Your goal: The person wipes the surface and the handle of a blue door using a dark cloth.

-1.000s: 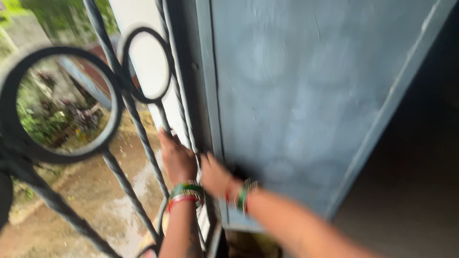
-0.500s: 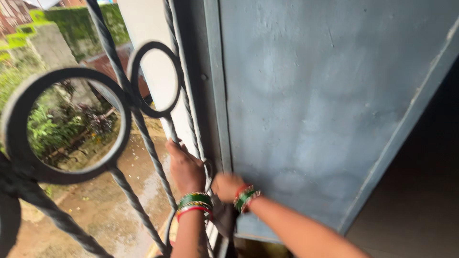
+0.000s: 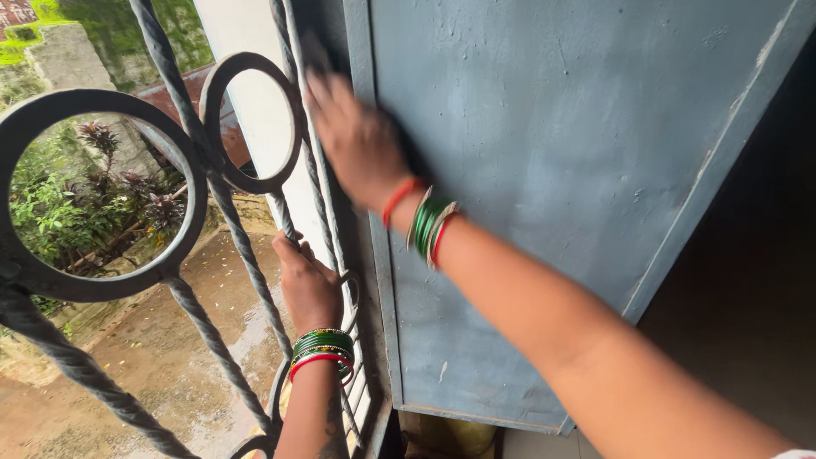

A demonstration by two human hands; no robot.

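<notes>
Up high, the right hand [image 3: 357, 140] lies open against the blue-grey door [image 3: 544, 170]; below it, the left hand [image 3: 308, 285] grips a twisted grille bar [image 3: 289, 223].

Hands [image 3: 310, 285] on grille [image 3: 183, 255], shutter [image 3: 552, 144]

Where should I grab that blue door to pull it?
Probably by its long left edge, coming from the grille side. The blue door is a flat sheet with no handle showing, so the raised edge strip is the only thing to curl fingers round. The right hand already rests there; the left hand grips a twisted bar.
</notes>
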